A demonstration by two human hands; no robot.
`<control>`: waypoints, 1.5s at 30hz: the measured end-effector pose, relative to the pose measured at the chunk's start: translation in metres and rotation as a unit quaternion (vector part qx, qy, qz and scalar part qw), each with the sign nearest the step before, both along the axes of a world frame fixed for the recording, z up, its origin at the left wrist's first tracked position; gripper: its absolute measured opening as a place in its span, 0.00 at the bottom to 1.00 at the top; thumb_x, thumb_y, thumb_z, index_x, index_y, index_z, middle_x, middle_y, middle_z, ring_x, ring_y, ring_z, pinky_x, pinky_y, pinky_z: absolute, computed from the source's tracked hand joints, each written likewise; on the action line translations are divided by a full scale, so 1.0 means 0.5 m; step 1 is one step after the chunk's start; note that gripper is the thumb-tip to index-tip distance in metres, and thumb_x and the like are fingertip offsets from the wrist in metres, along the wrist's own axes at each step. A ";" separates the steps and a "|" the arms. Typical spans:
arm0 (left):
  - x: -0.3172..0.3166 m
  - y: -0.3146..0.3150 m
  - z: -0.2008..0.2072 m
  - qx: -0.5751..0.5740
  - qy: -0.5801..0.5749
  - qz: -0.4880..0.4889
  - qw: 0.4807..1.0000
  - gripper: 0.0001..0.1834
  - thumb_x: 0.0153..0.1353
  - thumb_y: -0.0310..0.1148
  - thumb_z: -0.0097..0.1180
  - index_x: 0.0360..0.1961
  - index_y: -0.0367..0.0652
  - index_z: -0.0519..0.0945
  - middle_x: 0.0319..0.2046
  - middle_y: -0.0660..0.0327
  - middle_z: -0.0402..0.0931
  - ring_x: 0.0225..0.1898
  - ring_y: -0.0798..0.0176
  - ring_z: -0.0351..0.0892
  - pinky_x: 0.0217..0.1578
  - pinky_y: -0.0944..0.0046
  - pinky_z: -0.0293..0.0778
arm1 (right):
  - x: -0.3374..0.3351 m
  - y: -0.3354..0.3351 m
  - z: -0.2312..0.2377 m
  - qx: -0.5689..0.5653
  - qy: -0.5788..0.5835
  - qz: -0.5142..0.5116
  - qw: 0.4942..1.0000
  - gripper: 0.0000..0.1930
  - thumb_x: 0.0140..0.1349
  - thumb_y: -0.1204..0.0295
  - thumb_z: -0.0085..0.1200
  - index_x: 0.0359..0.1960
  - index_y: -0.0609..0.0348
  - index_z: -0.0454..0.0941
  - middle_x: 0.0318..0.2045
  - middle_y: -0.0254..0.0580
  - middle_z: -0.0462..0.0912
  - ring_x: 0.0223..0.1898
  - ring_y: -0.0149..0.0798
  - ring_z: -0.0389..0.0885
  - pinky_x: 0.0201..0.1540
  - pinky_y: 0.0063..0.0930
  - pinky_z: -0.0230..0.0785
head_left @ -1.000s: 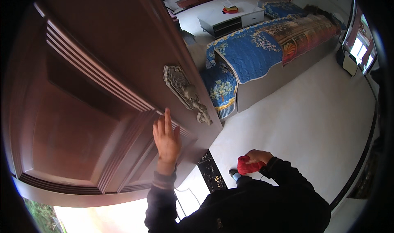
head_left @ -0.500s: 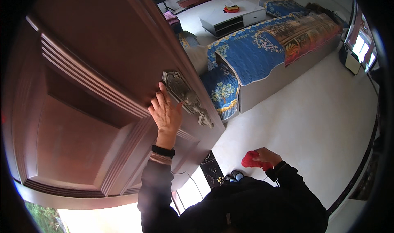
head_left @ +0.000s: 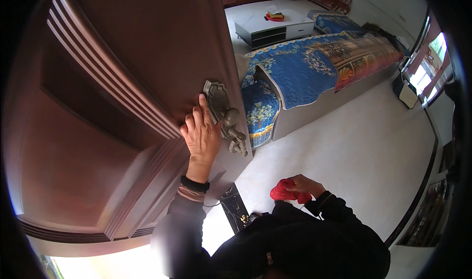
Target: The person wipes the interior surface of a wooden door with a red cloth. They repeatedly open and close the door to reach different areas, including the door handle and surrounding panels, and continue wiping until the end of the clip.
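Observation:
A large reddish-brown panelled door (head_left: 93, 176) fills the left side. My left hand (head_left: 202, 134) lies against it with fingers stretched out, right beside an ornate bronze-coloured door handle (head_left: 228, 116). Its fingertips touch the door at the edge of the handle's plate; they do not wrap round the handle. Lower down and to the right, my right hand (head_left: 306, 185) is closed on a crumpled red cloth (head_left: 286, 190) in front of my body. Part of the cloth hangs below the fingers.
Beyond the door stands a sofa (head_left: 339, 99) with blue patterned covers. A white coffee table (head_left: 268, 33) carries a red and yellow item (head_left: 274, 16). A dark threshold strip (head_left: 236, 210) crosses the pale floor (head_left: 344, 146). A window (head_left: 432, 62) is at the far right.
The door's free edge with its handle stands more upright in view and covers more of the room. My left hand stays beside the handle. My right hand and the red cloth have shifted left.

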State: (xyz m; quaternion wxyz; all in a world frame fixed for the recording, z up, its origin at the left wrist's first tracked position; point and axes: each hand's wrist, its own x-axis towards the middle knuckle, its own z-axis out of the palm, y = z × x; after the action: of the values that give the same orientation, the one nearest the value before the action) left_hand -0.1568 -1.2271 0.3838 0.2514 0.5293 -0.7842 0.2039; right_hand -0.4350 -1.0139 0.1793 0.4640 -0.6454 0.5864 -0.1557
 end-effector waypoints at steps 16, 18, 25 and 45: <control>-0.099 -0.023 -0.070 -0.053 0.092 0.167 0.980 0.50 0.48 0.37 0.66 0.71 0.42 0.54 0.55 0.55 0.59 0.56 0.49 0.54 0.58 0.44 0.47 | -0.225 -0.286 -0.022 0.118 -0.061 0.109 0.985 0.20 0.62 0.66 0.58 0.55 0.58 0.76 0.44 0.46 0.84 0.44 0.42 0.83 0.49 0.32 0.74; -0.110 -0.024 -0.073 -0.058 0.109 0.180 0.976 0.49 0.49 0.33 0.65 0.71 0.41 0.53 0.55 0.53 0.59 0.57 0.47 0.54 0.59 0.43 0.46 | -0.260 -0.318 -0.019 0.098 -0.021 0.141 0.985 0.19 0.62 0.67 0.57 0.54 0.59 0.76 0.43 0.45 0.84 0.43 0.40 0.83 0.48 0.31 0.75; -0.117 -0.023 -0.073 -0.041 0.141 0.189 0.971 0.48 0.47 0.25 0.63 0.70 0.43 0.54 0.56 0.51 0.60 0.58 0.46 0.56 0.60 0.44 0.47 | -0.293 -0.391 -0.069 0.052 0.022 0.212 0.976 0.24 0.53 0.69 0.64 0.53 0.61 0.75 0.46 0.51 0.82 0.48 0.48 0.81 0.53 0.36 0.71; -0.119 -0.019 -0.068 -0.044 0.182 0.151 0.971 0.48 0.49 0.24 0.57 0.72 0.47 0.51 0.57 0.50 0.60 0.57 0.44 0.57 0.58 0.43 0.47 | -0.241 -0.394 -0.047 0.018 -0.032 0.227 0.973 0.25 0.53 0.69 0.64 0.53 0.62 0.74 0.48 0.52 0.81 0.51 0.48 0.80 0.55 0.38 0.70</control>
State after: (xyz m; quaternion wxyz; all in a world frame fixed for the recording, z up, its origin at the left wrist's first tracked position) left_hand -0.2162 -1.2367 0.3498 0.3795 0.6584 -0.6263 0.1741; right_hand -0.5557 -1.2110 0.1558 0.5177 -0.7476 0.4122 -0.0565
